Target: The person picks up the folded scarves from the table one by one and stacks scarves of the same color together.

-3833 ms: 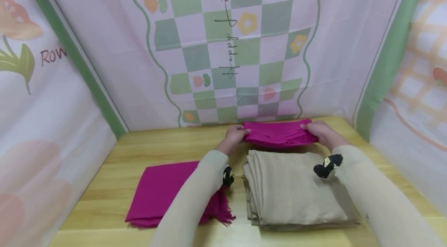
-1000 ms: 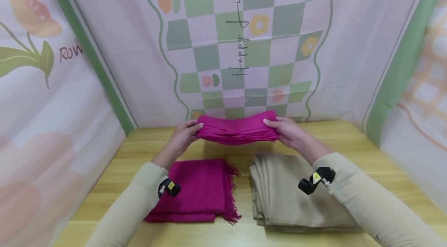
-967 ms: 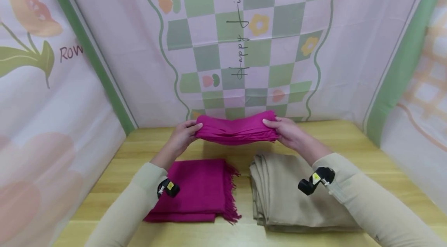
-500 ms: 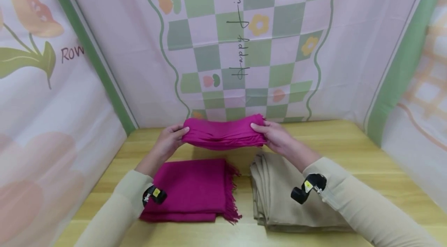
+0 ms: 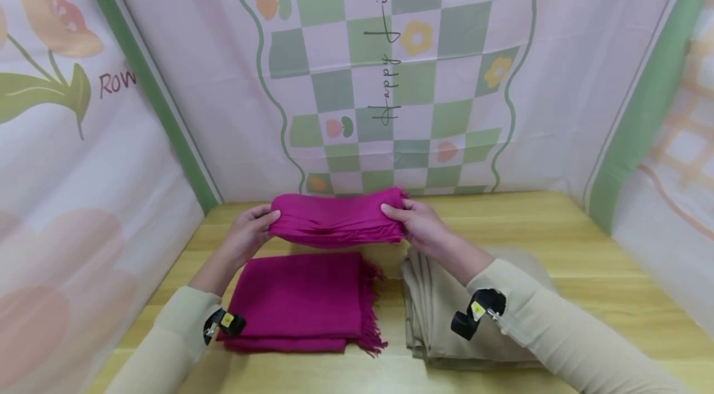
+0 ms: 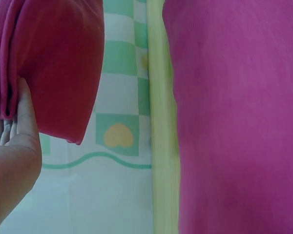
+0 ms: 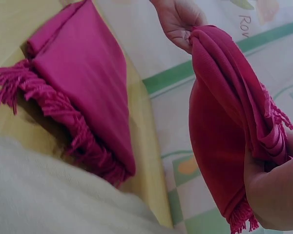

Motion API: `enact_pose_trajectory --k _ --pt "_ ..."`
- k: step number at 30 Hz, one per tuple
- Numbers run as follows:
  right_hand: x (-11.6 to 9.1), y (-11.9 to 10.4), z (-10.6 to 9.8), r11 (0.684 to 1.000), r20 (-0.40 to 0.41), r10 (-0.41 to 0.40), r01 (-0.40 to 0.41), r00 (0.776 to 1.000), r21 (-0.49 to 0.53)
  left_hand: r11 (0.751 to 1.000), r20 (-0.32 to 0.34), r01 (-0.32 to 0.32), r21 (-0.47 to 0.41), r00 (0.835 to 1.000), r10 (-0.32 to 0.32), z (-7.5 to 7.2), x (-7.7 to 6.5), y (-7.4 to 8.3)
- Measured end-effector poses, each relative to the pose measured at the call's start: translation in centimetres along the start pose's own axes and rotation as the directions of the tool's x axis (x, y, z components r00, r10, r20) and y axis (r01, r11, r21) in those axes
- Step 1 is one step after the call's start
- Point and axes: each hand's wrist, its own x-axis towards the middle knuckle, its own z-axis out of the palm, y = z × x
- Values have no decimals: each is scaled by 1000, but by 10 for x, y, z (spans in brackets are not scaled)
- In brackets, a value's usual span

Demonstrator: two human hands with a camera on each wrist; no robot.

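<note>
Both hands hold a folded magenta scarf (image 5: 334,218) in the air, stretched level between them and sagging a little in the middle. At its left end my left hand (image 5: 245,236) pinches the layers, thumb on the near side. My right hand (image 5: 426,233) grips the other end the same way, near the fringe that shows in the right wrist view. Below and slightly nearer lies a second folded magenta scarf (image 5: 304,301) with its fringe to the right. The right forearm passes over a folded beige cloth (image 5: 440,319) and hides part of it.
All this is on a light wooden table (image 5: 474,220). Printed fabric curtains stand at the back (image 5: 346,152), left and right of it. Each sleeve carries a small black wrist camera (image 5: 480,313).
The held scarf was at the back right, behind the beige cloth. Both hands have carried it left, and in the last second left and slightly nearer, over the lying scarf's back edge.
</note>
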Motion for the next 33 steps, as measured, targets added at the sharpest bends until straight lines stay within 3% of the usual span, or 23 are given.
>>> enact_pose_trajectory --k 10,21,29,33 --pt "-5 8 22 1000 21 -2 2 1000 22 999 -6 -39 30 999 39 -21 -19 3" --pt "-10 27 47 1000 18 5 -5 1000 -5 991 64 -116 67 992 112 -50 -43 2" --pt "-22 40 65 1000 -2 11 -11 1000 -23 988 72 -123 90 991 117 -66 -60 -2" --pt "-26 45 70 998 -5 9 -10 1000 -56 989 43 -119 84 992 115 -70 -66 -3"
